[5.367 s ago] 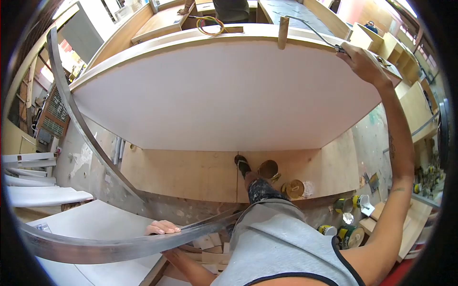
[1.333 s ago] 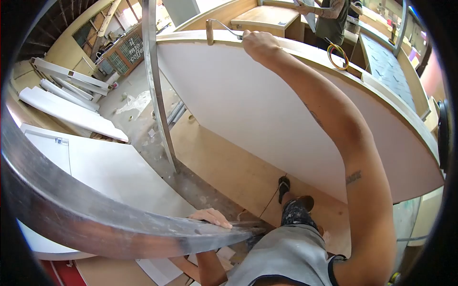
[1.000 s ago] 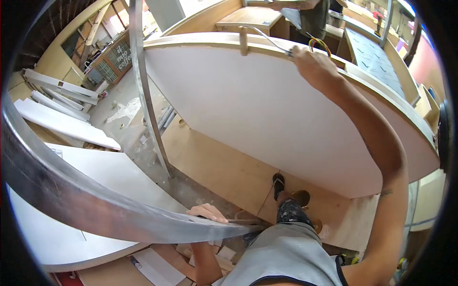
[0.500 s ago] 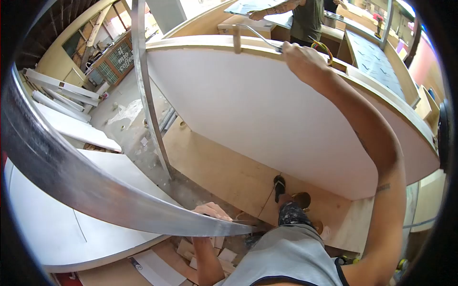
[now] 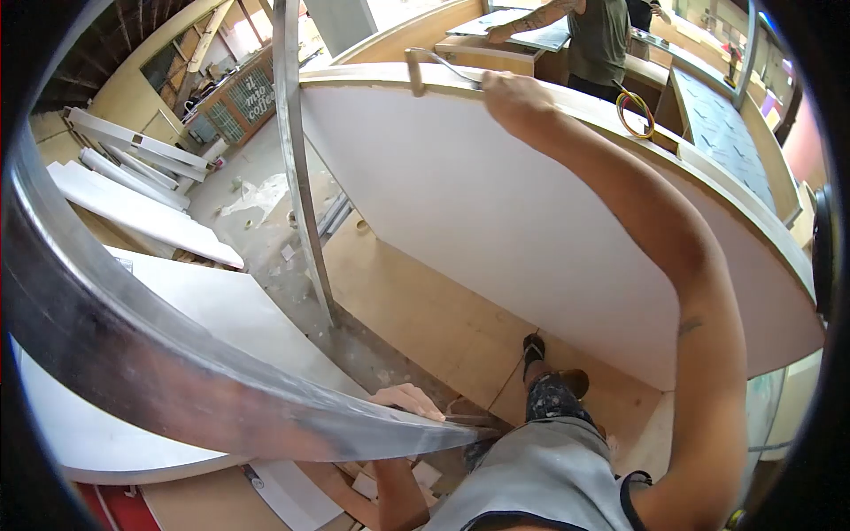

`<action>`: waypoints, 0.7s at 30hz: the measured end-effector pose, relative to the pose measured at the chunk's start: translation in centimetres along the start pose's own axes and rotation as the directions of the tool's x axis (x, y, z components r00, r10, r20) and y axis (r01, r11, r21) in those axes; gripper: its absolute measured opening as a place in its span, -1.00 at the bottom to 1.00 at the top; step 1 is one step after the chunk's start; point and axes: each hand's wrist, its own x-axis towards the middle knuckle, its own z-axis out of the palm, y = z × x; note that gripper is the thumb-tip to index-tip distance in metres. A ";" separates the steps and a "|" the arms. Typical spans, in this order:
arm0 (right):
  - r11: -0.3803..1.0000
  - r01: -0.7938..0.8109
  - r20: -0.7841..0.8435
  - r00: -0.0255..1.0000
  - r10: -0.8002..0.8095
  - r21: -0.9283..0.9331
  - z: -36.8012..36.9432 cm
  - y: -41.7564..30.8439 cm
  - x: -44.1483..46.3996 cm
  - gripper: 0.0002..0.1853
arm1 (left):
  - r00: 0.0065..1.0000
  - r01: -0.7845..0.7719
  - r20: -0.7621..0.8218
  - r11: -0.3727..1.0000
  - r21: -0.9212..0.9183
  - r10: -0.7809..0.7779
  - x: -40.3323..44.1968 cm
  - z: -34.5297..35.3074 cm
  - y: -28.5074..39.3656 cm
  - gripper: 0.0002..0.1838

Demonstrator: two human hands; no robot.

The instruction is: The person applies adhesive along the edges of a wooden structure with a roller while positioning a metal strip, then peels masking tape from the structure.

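My right hand (image 5: 516, 102) is closed around the handle of a small roller (image 5: 414, 73), whose cylinder lies against the front edge of a large curved white panel (image 5: 496, 203). The panel has a pale wooden top rim (image 5: 602, 104). Low in the view, my left hand (image 5: 409, 401) grips the edge of a curved grey strip (image 5: 204, 380) that sweeps across the left side close to the camera. Its fingertips rest over the strip's upper edge; the thumb is hidden behind it.
Coiled coloured wires (image 5: 636, 115) hang at the rim. Beyond the panel a person (image 5: 598, 44) leans on a blue-grey sheet. A metal post (image 5: 297, 159) stands left of the panel. White boards (image 5: 142, 208) lie at left; a white tabletop (image 5: 221, 301) is under the strip. Plywood (image 5: 425, 301) covers the floor.
Over the last second the roller and my right hand have moved left along the rim. The view has shifted slightly. The person beyond has laid the sheet down. My left hand still holds the strip.
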 end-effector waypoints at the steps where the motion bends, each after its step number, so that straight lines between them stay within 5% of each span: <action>1: 0.999 0.006 -0.006 1.000 -0.006 0.054 -0.4 1.0 -1.3 -0.78 | 1.000 -0.001 -0.001 1.000 -0.002 0.001 0.0 -0.1 0.0 -0.54; 14: 0.995 -0.086 -0.015 0.996 0.085 -0.055 1.5 -4.7 4.0 -0.69 | 1.000 -0.003 0.018 0.999 0.037 0.002 0.5 -0.3 -0.5 -0.52; 21: 0.994 -0.044 -0.066 0.997 0.037 -0.103 -0.3 4.1 -6.0 -0.77 | 1.000 -0.010 0.000 0.996 0.090 0.010 0.1 0.1 -1.1 -0.52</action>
